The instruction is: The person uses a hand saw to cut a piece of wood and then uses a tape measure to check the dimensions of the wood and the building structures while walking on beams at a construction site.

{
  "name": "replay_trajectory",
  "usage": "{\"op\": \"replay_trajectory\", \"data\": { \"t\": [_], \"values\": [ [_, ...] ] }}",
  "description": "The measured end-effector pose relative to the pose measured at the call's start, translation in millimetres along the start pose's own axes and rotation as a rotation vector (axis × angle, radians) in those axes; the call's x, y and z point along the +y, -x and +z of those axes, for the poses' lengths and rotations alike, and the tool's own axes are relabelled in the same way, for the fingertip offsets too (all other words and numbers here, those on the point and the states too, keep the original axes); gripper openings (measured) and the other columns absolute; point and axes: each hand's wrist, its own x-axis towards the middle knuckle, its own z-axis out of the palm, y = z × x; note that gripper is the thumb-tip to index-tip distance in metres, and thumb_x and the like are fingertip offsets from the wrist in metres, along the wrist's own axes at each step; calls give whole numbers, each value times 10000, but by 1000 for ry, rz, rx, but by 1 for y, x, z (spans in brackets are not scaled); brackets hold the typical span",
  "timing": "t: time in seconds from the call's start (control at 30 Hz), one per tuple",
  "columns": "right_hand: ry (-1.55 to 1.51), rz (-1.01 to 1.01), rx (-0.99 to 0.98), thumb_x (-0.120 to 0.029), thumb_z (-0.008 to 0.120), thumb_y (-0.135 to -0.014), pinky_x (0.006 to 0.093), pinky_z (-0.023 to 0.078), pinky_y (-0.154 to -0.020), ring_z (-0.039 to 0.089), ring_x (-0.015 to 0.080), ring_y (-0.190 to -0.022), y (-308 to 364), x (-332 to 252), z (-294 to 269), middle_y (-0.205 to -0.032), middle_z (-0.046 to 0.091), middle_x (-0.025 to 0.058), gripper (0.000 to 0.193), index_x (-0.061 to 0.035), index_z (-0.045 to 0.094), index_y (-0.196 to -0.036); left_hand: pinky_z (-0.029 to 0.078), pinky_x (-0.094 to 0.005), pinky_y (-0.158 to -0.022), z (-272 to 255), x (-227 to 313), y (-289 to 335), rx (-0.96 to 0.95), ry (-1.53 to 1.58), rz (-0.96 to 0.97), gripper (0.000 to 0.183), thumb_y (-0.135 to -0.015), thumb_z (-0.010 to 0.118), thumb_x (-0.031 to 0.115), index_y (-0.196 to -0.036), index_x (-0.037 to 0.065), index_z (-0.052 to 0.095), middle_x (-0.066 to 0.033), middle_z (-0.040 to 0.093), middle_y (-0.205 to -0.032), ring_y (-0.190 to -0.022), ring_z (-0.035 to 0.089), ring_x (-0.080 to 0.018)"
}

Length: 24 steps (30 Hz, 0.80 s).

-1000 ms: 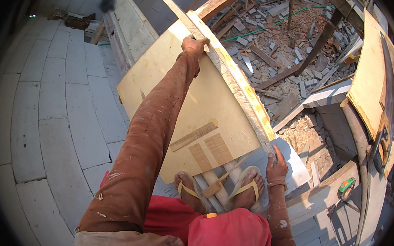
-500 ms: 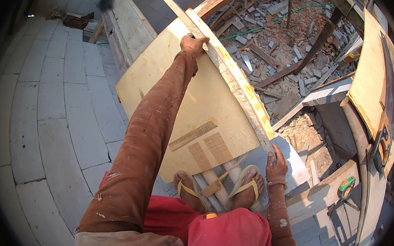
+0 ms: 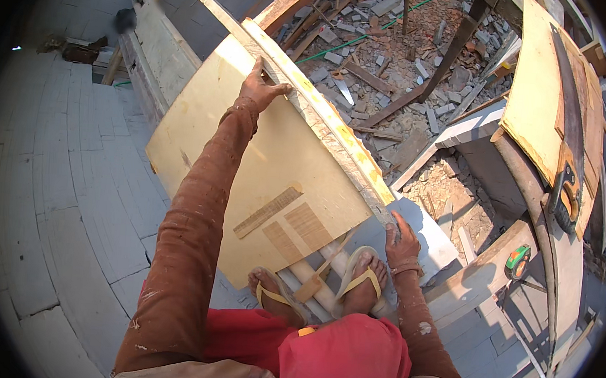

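Note:
A pale plywood sheet (image 3: 298, 157) lies slanted before my feet, with a long narrow wooden strip (image 3: 321, 123) along its right edge. At the strip's upper part is my left hand (image 3: 259, 93), thumb and index finger stretched apart, the thumb against the strip; its other fingers are partly hidden. My right hand (image 3: 403, 246) is closed about the strip's near end at the sheet's lower right corner. Beyond the strip shows a board edge with yellow stains (image 3: 351, 147). Brown rectangular patches (image 3: 308, 221) mark the sheet's near part.
Grey block paving (image 3: 57, 193) spreads to the left. Broken blocks and timber (image 3: 395, 76) fill the pit ahead. At right, a handsaw (image 3: 568, 165) rests on another plywood piece (image 3: 533, 107); a green tape measure (image 3: 518, 261) sits on a plank. My sandalled feet (image 3: 363, 281) stand by round poles.
My left hand has loosened its hold on the strip, its fingers now spread. My right hand stays at the near end. The whole view has shifted, so the scene sits further left.

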Motion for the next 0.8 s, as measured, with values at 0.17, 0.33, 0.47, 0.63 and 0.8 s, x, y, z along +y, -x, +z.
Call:
{"op": "replay_trajectory", "data": {
  "t": [0.17, 0.33, 0.47, 0.63, 0.8],
  "values": [
    [-6, -16, -55, -268, 543, -826, 385, 471, -787, 579, 318, -929, -1, -9, 6, -1018, 606, 119, 312, -176, 559, -1123, 321, -310, -1013, -9, 5, 32, -173, -37, -24, 1271, -505, 851, 186, -1321, -117, -75, -284, 312, -1314, -1223, 362, -317],
    [2, 6, -30, -274, 539, -828, 385, 459, -814, 567, 313, -963, 2, -1, -1, -1047, 597, 117, 318, -175, 552, -1130, 381, -323, -984, 32, 15, 28, -86, 18, -1, 1360, -421, 881, 88, -1350, -27, -105, -192, 319, -1302, -1181, 387, -290],
    [3, 24, -93, -282, 534, -828, 385, 433, -853, 541, 319, -1006, 4, -8, 2, -1079, 578, 137, 354, -152, 528, -1157, 295, -343, -1046, 34, -10, 20, -114, 445, -197, 1486, -342, 910, 245, -1355, 28, -155, -208, 232, -1357, -1237, 302, -313],
    [211, -101, 15, -233, 572, -793, 395, 387, -899, 485, 329, -1044, -14, -35, -42, -1088, 535, 165, 413, -87, 502, -1173, 231, -370, -1074, 29, 24, 27, -126, -229, -281, 1491, -341, 906, 254, -1359, 50, -163, -208, 156, -1412, -1292, 198, -360],
    [437, -269, 759, -80, 629, -701, 428, 363, -879, 463, 326, -996, -46, -68, -185, -1050, 495, 149, 458, -72, 514, -1145, 233, -383, -1073, 13, 37, 31, -114, -302, -338, 1450, -371, 900, 243, -1374, 78, -135, -214, 137, -1421, -1308, 166, -362]
  ]
}}
